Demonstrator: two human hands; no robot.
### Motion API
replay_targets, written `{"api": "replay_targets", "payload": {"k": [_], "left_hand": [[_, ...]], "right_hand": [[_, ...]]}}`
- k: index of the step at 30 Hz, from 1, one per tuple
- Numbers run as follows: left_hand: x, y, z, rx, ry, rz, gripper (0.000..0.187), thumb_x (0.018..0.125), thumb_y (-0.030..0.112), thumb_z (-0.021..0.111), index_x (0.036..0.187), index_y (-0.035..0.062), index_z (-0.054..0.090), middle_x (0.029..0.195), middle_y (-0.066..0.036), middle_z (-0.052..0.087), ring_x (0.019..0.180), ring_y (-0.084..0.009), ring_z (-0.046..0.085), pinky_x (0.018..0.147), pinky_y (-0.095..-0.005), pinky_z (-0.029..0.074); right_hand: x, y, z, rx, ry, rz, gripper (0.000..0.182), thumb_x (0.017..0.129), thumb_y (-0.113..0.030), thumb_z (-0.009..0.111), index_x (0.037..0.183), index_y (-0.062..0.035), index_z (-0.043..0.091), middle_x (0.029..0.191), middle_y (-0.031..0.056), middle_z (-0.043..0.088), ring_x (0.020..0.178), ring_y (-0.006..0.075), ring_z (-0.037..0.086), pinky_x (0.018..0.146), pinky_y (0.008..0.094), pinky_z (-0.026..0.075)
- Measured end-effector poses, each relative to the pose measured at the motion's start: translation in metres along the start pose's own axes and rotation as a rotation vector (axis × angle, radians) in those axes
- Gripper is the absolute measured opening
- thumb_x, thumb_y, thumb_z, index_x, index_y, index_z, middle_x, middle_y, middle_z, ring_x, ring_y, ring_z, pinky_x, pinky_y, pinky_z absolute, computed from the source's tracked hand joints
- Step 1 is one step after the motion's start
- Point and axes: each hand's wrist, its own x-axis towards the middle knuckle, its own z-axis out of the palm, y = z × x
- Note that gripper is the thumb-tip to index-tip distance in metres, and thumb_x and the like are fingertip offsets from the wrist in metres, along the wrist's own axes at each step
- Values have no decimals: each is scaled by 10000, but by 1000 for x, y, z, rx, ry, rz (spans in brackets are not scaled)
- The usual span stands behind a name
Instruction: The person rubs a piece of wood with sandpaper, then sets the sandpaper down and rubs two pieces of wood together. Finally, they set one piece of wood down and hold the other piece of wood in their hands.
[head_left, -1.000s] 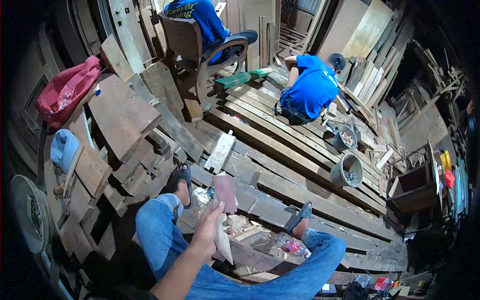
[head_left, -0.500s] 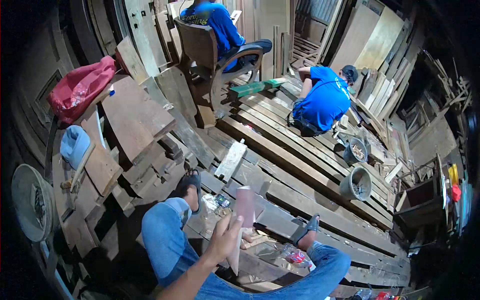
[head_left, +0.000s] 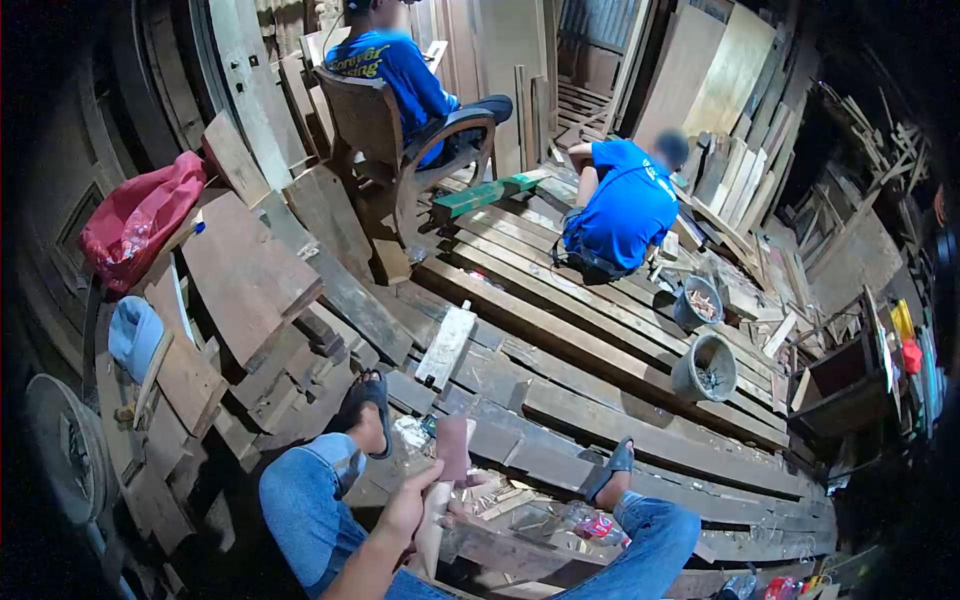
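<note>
Left hand [head_left: 408, 510] shifts lower-left in frame | grips pale wood piece [head_left: 430, 525] with reddish sandpaper [head_left: 453, 447] | right hand: not visible

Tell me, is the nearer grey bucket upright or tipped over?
Upright: the bucket stands on the planks, open mouth up, with something dark inside.

Single head camera looks down over plank floor [head_left: 600, 350].

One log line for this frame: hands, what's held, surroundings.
left hand: holds wood piece, sandpaper | right hand: not in view | nearby: buckets, two people in blue
</note>
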Motion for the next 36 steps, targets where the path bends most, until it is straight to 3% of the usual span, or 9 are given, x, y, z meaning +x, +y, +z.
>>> {"api": "replay_targets", "payload": {"k": [5,14,17,19,24,27,30,33,36], "left_hand": [[-6,15,7,-118,124,40,511,1076,403,422,1342,-19,531,1137,-128,704,627,-104,583,476,-258,465],[-24,27,18,-176,81,56,448,1077,382,432,1347,41,536,1058,-101,687,615,-101,569,471,-250,437],[-6,63,15,-411,-244,-176,450,1076,395,439,1337,45,549,1079,-56,648,631,-82,500,489,-252,436],[-7,98,34,64,-232,48,450,1080,405,434,1326,48,552,1092,-48,657,634,-85,506,510,-257,461],[8,115,27,-26,-33,199,387,1078,373,441,1251,49,564,1022,-39,677,626,-79,545,468,-241,463],[31,90,-20,-175,15,146,375,1064,410,463,1192,75,575,994,-4,665,636,-77,559,471,-230,458],[19,100,-5,-101,150,203,367,1048,410,499,1141,76,621,929,-27,684,591,-121,552,464,-299,481],[29,100,-9,-127,118,239,359,1042,408,514,1143,78,612,940,-38,688,599,-128,557,464,-283,472],[27,96,-10,-441,-70,121,357,1053,382,504,1200,69,594,965,-23,670,615,-102,566,487,-265,476]], "right_hand": [[-2,-3,2,-4,-11,0,599,831,-188,784,1339,-6,526,1220,198,622,1121,356,617,966,465,489],[-11,-5,-4,2,9,-18,609,819,-181,791,1339,-7,524,1218,198,623,1121,357,620,961,466,492],[-22,3,-9,3,73,-23,613,816,-178,794,1338,-7,523,1218,198,624,1120,357,621,960,466,493],[-28,14,-32,-2,120,10,615,813,-177,795,1338,-7,523,1217,198,624,1120,357,621,959,466,493],[-34,94,-148,-160,428,48,621,807,-173,800,1338,-8,522,1216,197,624,1120,357,623,956,467,495],[-2,163,-236,-426,738,-84,625,803,-170,802,1338,-8,521,1216,197,625,1119,358,623,954,467,496],[89,196,-300,-700,954,-191,629,799,-168,805,1338,-9,521,1215,197,625,1119,358,624,953,467,497],[183,168,-288,-474,870,-143,845,713,-206,852,1420,-49,418,1274,221,588,1181,431,581,978,511,476],[235,77,-268,-348,860,-137,781,732,-194,837,1374,-97,402,1241,237,598,1114,446,613,929,510,491]]}}
